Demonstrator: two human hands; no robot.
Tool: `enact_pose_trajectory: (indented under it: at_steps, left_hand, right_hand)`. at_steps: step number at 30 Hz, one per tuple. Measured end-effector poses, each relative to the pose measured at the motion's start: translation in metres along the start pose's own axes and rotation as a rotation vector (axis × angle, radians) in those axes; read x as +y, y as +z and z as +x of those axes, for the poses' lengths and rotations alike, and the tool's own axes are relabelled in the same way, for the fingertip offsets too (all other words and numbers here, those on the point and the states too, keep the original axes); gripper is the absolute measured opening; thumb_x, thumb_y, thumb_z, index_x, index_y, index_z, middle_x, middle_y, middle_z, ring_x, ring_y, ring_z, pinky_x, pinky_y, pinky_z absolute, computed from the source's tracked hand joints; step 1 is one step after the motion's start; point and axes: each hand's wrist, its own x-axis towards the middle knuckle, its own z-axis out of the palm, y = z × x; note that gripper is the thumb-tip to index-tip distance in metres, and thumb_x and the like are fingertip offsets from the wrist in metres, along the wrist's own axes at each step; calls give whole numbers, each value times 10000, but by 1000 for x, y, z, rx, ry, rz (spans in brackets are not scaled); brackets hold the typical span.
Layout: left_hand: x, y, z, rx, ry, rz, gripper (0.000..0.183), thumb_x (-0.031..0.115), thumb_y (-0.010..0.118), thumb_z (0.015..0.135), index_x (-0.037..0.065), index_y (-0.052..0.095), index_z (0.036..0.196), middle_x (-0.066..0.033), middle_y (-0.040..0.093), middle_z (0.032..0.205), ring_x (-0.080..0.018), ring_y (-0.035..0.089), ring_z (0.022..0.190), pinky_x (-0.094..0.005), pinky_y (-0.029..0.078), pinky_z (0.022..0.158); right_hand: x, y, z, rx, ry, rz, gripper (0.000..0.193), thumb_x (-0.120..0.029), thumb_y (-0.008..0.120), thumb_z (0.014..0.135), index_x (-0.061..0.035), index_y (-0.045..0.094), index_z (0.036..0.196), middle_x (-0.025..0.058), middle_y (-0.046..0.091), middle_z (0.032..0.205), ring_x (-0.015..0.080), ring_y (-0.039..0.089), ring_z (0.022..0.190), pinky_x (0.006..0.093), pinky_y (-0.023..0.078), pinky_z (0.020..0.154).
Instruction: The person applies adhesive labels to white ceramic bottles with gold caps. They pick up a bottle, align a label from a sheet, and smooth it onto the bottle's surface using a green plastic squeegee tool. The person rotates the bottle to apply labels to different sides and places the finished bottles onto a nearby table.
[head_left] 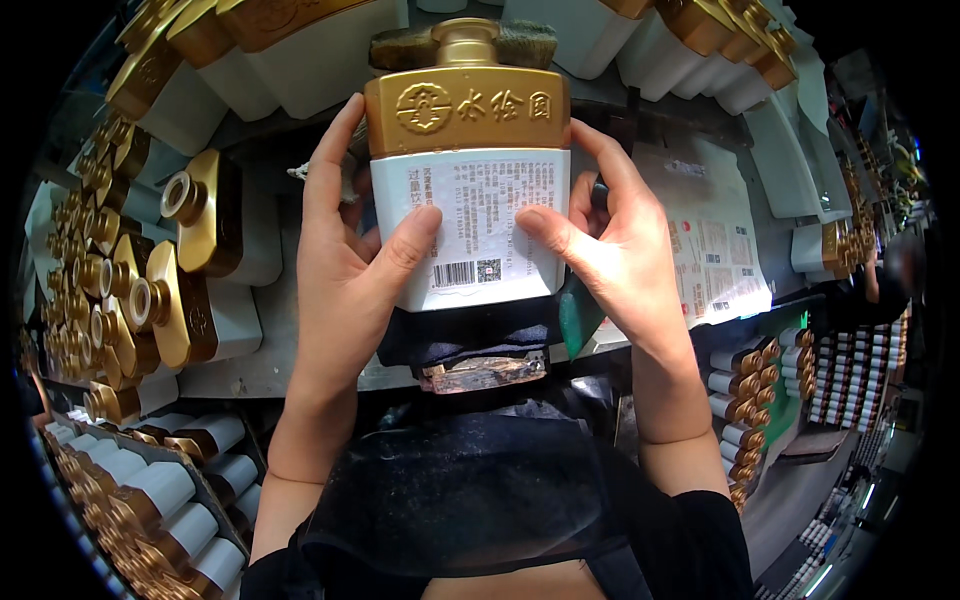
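A flat-sided bottle (pixel 468 120), white below with an embossed gold shoulder and neck, stands upright between my hands in the middle of the view. A clear label (pixel 485 225) with small print and a barcode covers its white face. My left hand (pixel 340 250) grips the left side, with the thumb pressed on the label's left part. On the opposite side my right hand (pixel 622 225) grips the bottle, its thumb on the label's upper right. Most of the fingers are hidden behind the bottle. Under its base lies a dark cloth pad (pixel 465 340) over a worn block (pixel 485 373).
Similar gold-and-white bottles (pixel 215 215) crowd the left of the table, with several more (pixel 290 70) along the back. Printed sheets (pixel 715 235) lie to the right, beside a white tray (pixel 795 150). Below the table's edge, rows of bottles (pixel 150 485) stand on both sides.
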Motion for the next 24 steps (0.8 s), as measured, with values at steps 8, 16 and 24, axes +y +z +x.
enact_pose_trajectory:
  at_steps: [8,16,24]
  left_hand:
    - [-1,-2,-2,-6,24,25,761,74,654,904,60,219,1528,-159,395,1426,-264,458,1276,-369,477,1018]
    - [-2,-18,-1,-156,257,307,510,12,580,878,93,541,1380,-107,414,1469,-250,429,1328,-369,310,1128]
    - [21,-12,11,-405,415,947,443,-48,476,871,32,630,1278,-128,621,1312,-224,484,1317,-368,348,1106]
  right_hand:
    - [-2,1,-1,-9,20,-28,811,-345,836,718,-3,498,1371,-8,456,603,82,477,558,244,406,540]
    - [-17,-7,-42,83,-7,155,302,-34,438,961,36,542,1235,30,582,709,92,533,582,239,459,578]
    - [-2,47,-109,-170,-130,-70,342,64,551,821,-7,559,1156,58,597,660,194,641,576,294,521,549]
